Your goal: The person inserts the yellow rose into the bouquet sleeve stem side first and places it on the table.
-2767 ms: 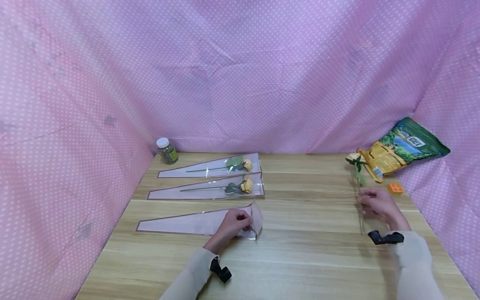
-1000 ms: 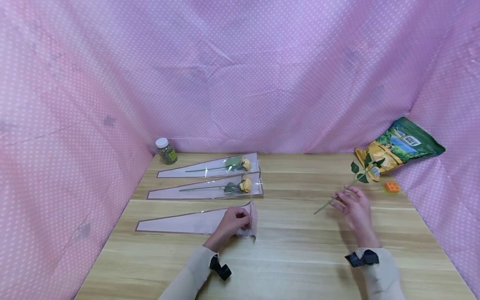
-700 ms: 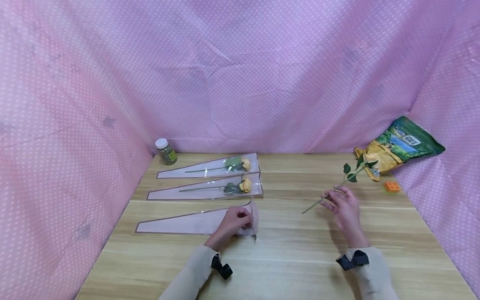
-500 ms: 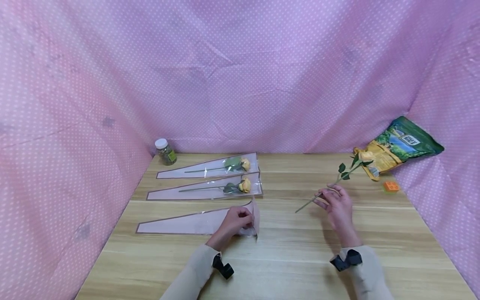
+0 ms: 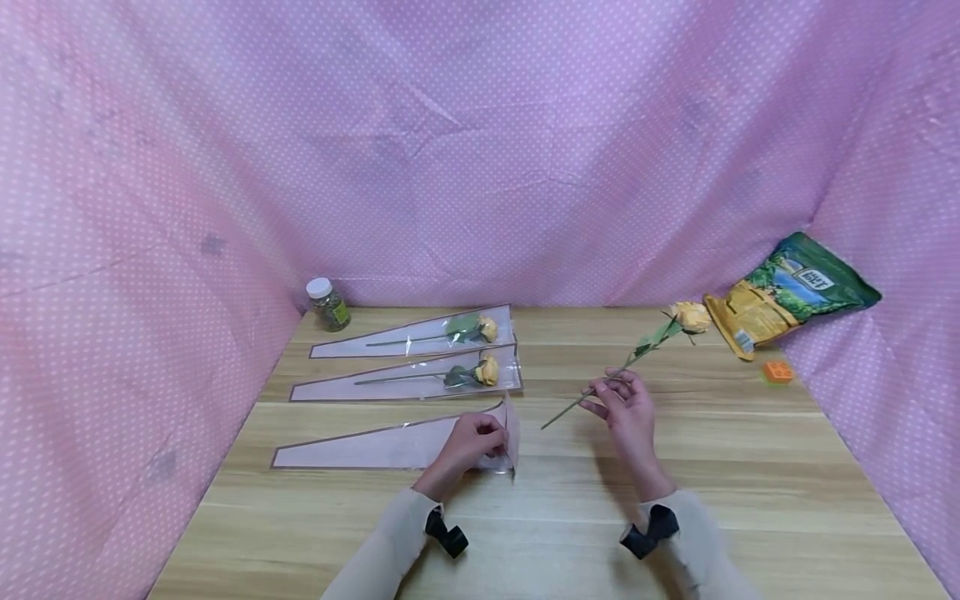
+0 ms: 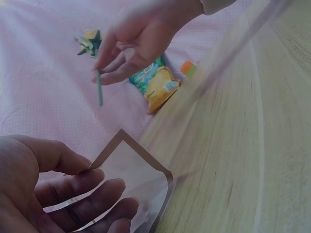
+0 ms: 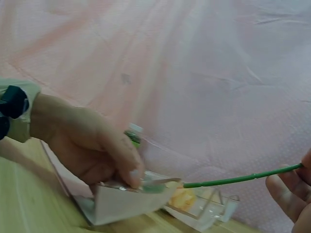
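My left hand (image 5: 467, 448) pinches the open wide end of a flower sleeve (image 5: 352, 447), white with a brown border and a clear front, lying on the table. In the left wrist view, thumb and forefinger hold the sleeve's brown edge (image 6: 107, 149) lifted. Right of it, my right hand (image 5: 628, 417) holds a yellow rose (image 5: 690, 317) by its green stem, above the table. The stem's bare end points left toward the sleeve mouth, apart from it in the head view. Two more sleeves (image 5: 337, 388) (image 5: 337, 346), each with a yellow rose inside, lie behind.
At the back left stands a jar (image 5: 330, 305) with a white lid. A green and yellow bag (image 5: 787, 292) leans against the pink dotted curtain (image 5: 480, 167) at the back right. In front of the bag sits an orange toy block (image 5: 778, 372).
My right hand has carried the rose leftward from beside the bag, its stem now slanting toward the sleeve. My left hand stays at the sleeve's mouth.
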The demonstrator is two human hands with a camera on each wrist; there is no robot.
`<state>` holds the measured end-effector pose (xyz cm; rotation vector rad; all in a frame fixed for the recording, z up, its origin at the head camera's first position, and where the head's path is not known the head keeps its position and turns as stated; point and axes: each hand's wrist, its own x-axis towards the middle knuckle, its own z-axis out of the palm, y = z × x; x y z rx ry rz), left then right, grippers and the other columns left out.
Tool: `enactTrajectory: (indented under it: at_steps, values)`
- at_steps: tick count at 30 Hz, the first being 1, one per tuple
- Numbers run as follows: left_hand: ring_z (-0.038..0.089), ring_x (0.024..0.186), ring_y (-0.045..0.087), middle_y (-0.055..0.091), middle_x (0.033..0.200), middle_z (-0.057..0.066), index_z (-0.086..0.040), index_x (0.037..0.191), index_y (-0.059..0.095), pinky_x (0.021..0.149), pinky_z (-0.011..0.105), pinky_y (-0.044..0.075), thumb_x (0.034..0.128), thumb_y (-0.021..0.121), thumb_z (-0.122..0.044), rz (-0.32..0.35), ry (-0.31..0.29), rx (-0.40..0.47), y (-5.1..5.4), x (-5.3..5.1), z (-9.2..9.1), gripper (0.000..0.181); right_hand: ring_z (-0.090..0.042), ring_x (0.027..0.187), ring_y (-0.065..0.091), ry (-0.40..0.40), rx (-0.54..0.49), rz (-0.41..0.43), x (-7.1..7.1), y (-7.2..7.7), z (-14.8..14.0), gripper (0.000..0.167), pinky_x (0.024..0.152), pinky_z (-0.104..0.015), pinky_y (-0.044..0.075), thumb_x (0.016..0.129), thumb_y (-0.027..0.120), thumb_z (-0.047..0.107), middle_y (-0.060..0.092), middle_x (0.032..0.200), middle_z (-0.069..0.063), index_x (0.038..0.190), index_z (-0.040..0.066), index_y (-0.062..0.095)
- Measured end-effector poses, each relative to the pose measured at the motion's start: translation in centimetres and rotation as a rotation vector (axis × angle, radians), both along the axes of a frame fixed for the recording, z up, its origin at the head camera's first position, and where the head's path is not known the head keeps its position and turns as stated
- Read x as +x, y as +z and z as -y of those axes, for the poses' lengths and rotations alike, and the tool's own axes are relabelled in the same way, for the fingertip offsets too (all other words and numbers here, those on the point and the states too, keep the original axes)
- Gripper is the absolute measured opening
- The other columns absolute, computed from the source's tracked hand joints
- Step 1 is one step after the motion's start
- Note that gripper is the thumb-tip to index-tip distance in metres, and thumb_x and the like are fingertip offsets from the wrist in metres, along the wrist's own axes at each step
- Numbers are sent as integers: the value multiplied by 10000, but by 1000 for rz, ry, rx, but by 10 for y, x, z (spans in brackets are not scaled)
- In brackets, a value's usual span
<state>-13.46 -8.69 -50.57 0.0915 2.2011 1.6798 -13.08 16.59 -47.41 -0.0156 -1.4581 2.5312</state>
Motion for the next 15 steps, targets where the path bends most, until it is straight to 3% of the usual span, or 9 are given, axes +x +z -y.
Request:
enactTrajectory:
  at_steps: [8,15]
  values:
    - [129,747,587,672,829,61,14,924,697,692,253,513,924,652,-168,2,-7,7,1,0,0,188,-133,801,739,-42,41,-77,1,1,33,221,683,-293,616,931,569,-112,722,875,-25,1125,-33,498]
    - [126,736,590,653,796,22,6,905,702,683,248,496,917,653,-157,13,-7,8,0,0,1,170,-140,826,737,-28,91,-140,2,-6,48,221,702,-302,616,934,567,-109,712,913,-55,1132,-32,508]
